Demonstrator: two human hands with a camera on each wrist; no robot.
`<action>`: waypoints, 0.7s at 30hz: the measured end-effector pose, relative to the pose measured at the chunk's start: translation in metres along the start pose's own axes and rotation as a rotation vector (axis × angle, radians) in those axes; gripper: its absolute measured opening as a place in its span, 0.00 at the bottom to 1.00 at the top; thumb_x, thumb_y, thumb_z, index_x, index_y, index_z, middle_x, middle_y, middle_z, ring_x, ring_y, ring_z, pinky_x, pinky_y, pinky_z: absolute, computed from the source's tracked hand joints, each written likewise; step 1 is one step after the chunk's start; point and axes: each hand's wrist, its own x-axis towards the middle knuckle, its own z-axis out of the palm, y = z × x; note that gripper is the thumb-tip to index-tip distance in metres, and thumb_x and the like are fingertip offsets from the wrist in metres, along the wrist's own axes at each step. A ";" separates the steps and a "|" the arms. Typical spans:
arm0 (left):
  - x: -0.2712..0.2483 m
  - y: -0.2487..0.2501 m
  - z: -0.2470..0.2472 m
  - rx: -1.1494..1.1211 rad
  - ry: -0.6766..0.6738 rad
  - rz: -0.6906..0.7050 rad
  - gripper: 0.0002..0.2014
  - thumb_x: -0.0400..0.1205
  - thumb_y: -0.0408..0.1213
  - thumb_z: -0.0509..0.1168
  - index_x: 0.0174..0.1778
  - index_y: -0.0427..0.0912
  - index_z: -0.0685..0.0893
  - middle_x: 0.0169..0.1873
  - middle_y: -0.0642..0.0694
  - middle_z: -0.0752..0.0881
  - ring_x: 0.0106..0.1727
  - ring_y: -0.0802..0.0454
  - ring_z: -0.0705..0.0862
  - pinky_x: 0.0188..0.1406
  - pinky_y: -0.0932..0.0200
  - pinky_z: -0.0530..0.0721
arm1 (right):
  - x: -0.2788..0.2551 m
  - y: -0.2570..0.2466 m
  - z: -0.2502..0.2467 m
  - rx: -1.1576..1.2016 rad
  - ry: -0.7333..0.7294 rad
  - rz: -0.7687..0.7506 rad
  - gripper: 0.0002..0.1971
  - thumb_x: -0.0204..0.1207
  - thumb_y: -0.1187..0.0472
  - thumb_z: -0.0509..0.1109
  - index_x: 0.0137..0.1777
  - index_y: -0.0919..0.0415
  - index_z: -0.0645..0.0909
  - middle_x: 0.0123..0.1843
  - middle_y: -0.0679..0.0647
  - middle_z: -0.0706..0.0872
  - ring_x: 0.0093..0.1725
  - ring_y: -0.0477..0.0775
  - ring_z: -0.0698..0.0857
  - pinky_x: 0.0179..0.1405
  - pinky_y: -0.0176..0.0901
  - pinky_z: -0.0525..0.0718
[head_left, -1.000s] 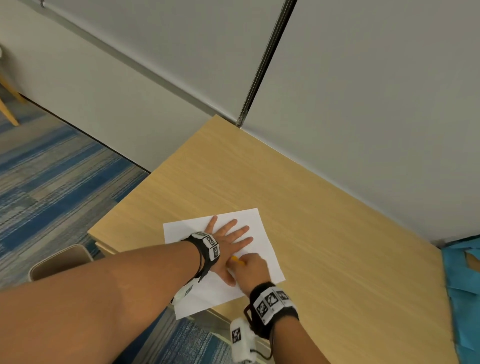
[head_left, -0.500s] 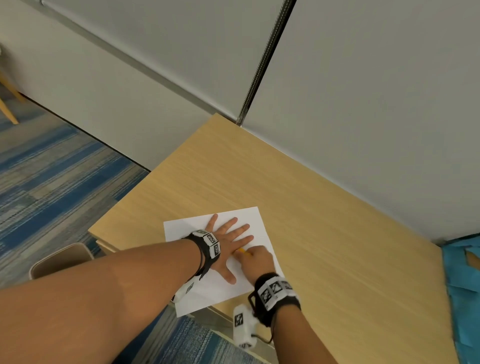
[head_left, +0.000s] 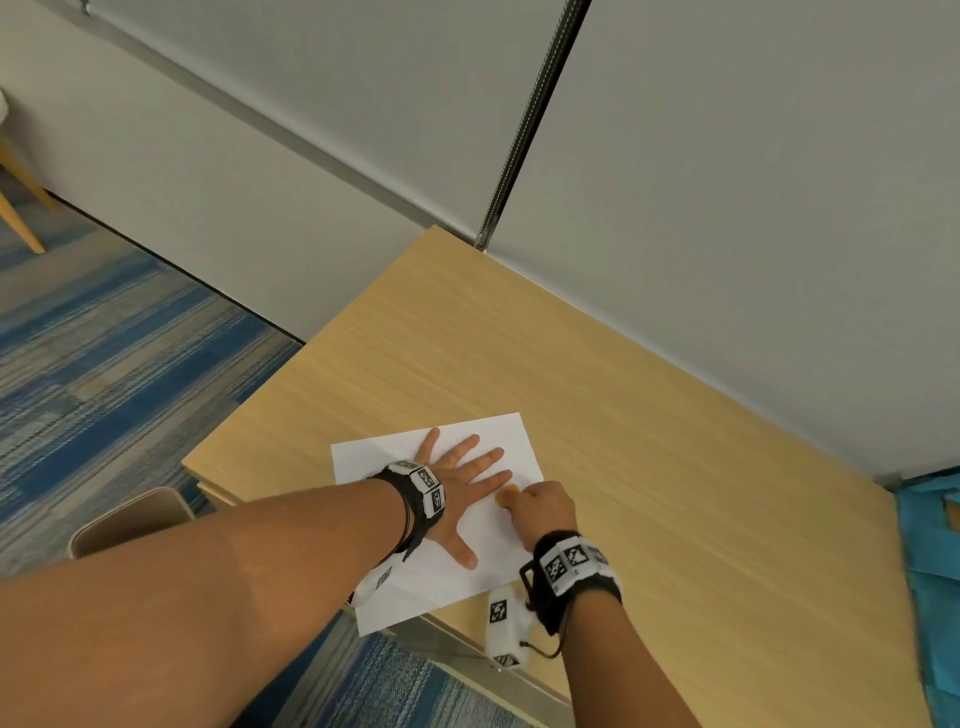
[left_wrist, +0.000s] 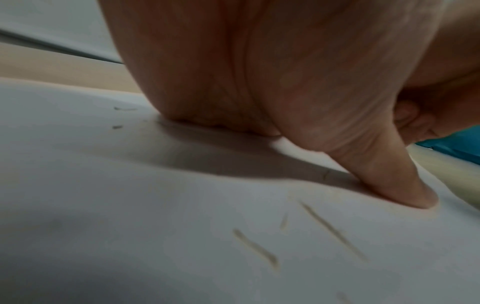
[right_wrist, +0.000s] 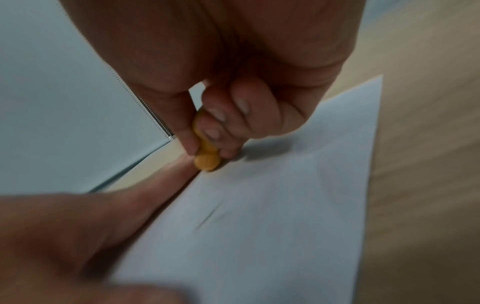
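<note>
A white sheet of paper (head_left: 410, 597) lies near the front left corner of the wooden table (head_left: 623, 415). My left hand (head_left: 462, 478) lies flat on it, fingers spread and straight, palm pressed down. My right hand (head_left: 540, 506) pinches a short yellow-orange crayon (right_wrist: 206, 158) between thumb and fingers. The crayon's tip touches the paper (right_wrist: 272, 216) right beside my left index finger. Faint yellowish strokes (left_wrist: 332, 230) show on the paper (left_wrist: 130, 205) near my left thumb (left_wrist: 394, 181).
The table stands against a grey partition wall (head_left: 727, 208). Blue cloth (head_left: 935, 571) lies at the table's right edge. A beige chair seat (head_left: 130, 519) stands below the table's left corner over blue striped carpet (head_left: 104, 364). The paper's front corner hangs over the table edge.
My right hand with the crayon has slid forward along my left index finger, from near the thumb's base toward the fingertip. The left hand and paper have stayed in place.
</note>
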 end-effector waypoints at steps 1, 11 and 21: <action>0.000 -0.001 0.001 0.007 0.000 -0.001 0.65 0.68 0.82 0.65 0.88 0.63 0.28 0.87 0.57 0.24 0.87 0.43 0.22 0.78 0.17 0.30 | -0.007 -0.001 0.007 -0.017 -0.035 -0.025 0.15 0.76 0.52 0.74 0.33 0.60 0.82 0.35 0.55 0.86 0.34 0.56 0.83 0.37 0.44 0.80; -0.001 -0.001 0.001 0.019 0.017 0.008 0.64 0.70 0.82 0.63 0.88 0.62 0.28 0.87 0.56 0.23 0.87 0.42 0.23 0.78 0.17 0.30 | -0.018 0.009 0.017 -0.046 -0.106 -0.050 0.16 0.77 0.48 0.74 0.34 0.58 0.81 0.34 0.52 0.85 0.32 0.52 0.81 0.32 0.41 0.76; -0.001 0.002 0.000 0.011 0.029 -0.011 0.64 0.70 0.81 0.65 0.88 0.62 0.28 0.87 0.55 0.24 0.87 0.42 0.23 0.78 0.17 0.29 | -0.029 0.010 0.025 -0.115 -0.149 -0.122 0.15 0.77 0.51 0.71 0.32 0.58 0.81 0.32 0.52 0.85 0.30 0.52 0.80 0.31 0.41 0.76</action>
